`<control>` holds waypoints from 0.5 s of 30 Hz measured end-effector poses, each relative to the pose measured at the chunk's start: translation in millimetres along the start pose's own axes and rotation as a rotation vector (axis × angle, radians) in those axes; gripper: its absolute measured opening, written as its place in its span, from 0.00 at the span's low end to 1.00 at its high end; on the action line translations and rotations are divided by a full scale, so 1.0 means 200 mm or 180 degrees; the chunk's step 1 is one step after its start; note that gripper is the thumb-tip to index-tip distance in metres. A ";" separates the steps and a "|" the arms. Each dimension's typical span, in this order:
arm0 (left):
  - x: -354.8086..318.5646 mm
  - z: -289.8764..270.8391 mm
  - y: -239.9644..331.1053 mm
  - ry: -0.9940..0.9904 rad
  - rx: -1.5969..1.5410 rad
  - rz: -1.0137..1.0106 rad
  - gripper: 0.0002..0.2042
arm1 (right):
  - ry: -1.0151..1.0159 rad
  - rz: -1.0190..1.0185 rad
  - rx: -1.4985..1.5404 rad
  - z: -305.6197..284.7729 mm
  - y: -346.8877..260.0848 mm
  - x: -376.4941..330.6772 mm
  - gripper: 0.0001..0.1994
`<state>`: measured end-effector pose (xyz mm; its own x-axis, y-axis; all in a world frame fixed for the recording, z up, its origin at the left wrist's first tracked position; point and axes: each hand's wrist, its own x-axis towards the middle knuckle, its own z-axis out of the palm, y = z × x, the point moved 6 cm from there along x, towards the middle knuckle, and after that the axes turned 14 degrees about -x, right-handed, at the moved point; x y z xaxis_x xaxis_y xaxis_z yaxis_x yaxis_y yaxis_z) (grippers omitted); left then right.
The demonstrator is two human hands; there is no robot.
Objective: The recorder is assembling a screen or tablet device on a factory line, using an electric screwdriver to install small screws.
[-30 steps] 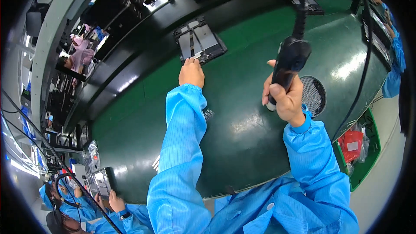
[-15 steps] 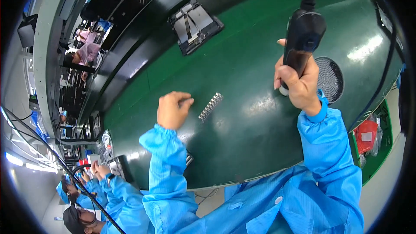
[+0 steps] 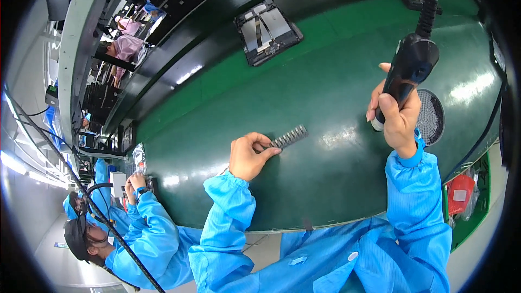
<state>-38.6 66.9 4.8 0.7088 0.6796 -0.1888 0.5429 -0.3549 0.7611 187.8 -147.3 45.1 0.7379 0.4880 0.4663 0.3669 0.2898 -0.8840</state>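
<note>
Between thumb and fingers, my left hand (image 3: 249,156) pinches the near end of a narrow strip of small metallic parts (image 3: 294,135), which slants up to the right over the green table. The strip's held end is partly covered by my fingers. My right hand (image 3: 400,123) is wrapped round a black corded handheld tool (image 3: 415,61) with a pale tip pointing down; its kind is not clear. A ribbed cable (image 3: 427,16) runs up from the tool. Just behind my right wrist lies a round black dish (image 3: 433,122) with a grey dotted surface.
An opened flat electronic device (image 3: 266,32) lies on the green table (image 3: 325,195) at the back, below a dark ledge. Another sits at the far right. A green bin (image 3: 480,195) with a red packet hangs beyond the right edge. Co-workers in blue sit at the left.
My left hand has moved right and taken hold of the strip, which lay on the table before. The strip is now turned flatter. My right hand still holds the tool; the view has shifted.
</note>
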 end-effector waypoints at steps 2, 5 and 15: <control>0.01 0.00 0.01 -0.0226 -0.0157 -0.0161 0.10 | 0.0008 0.0023 -0.0046 -0.02 0.00 0.00 0.26; 0.02 0.01 -0.01 -0.0634 -0.1702 -0.0471 0.08 | -0.0053 0.0013 -0.0102 -0.05 0.01 0.01 0.27; 0.12 0.01 0.07 -0.0838 0.0321 -0.0060 0.10 | -0.0084 0.0134 -0.0036 -0.09 0.02 0.03 0.29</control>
<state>-13.9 76.6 10.4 0.7836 0.5012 -0.3672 0.5900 -0.4148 0.6927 204.1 -159.0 43.7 0.7376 0.5213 0.4293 0.3424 0.2593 -0.9031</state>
